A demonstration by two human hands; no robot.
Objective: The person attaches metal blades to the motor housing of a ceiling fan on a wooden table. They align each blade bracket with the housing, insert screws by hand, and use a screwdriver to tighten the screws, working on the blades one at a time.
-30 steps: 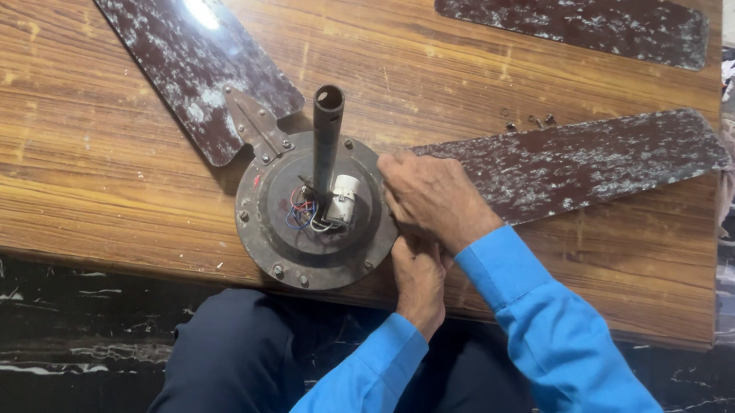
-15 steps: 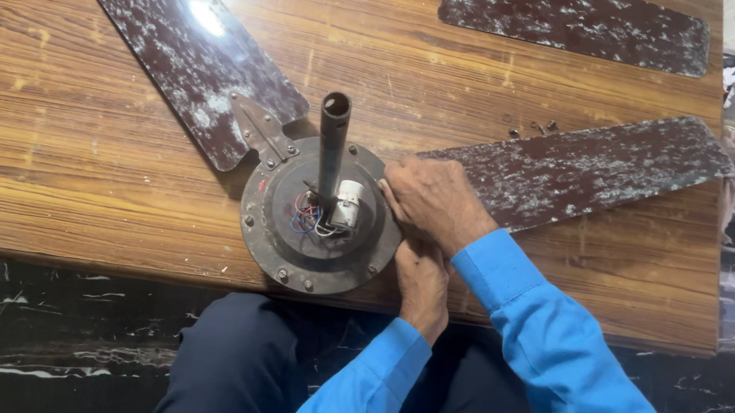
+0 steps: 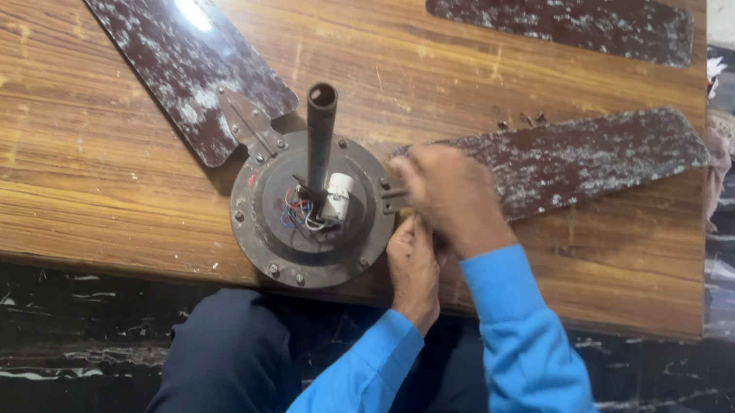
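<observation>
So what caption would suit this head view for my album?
Both hands, right hand above left hand, work where a speckled dark-brown fan blade meets the round metal fan motor on a wooden table.

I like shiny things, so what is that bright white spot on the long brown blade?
Head view: the spot is glare from a light overhead, bouncing off the glossy left blade. The table shines softly near it too. The right hand looks slightly blurred; the motor is sharp.

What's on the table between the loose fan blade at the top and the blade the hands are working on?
In the head view, bare wooden tabletop lies between the loose blade and the attached blade, apart from a few small dark screws beside the attached blade.
</observation>
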